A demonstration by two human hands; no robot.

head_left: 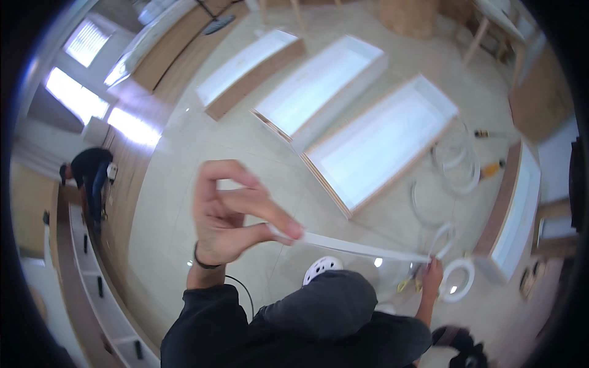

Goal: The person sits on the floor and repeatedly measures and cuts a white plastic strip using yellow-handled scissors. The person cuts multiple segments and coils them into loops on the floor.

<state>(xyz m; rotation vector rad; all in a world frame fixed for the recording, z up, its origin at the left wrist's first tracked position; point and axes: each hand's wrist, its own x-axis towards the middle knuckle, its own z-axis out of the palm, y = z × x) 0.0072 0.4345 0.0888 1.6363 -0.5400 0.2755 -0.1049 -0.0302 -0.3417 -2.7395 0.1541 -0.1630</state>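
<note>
Left hand (230, 211) pinches one end of a thin white strip (362, 247), held taut above the floor (184, 202). Right hand (432, 273) grips the far end near a white roll (459, 280). Strip looks light, floppy, likely kinks; hold ends.

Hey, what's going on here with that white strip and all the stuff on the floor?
The person's left hand pinches one end of a long white strip, raised toward the camera. The right hand holds its far end low near the floor, beside a white roll of the same banding. Three shallow white panels with wood edges lie flat on the tiled floor. More loose white loops lie to the right. Another person bends over at the far left.
</note>
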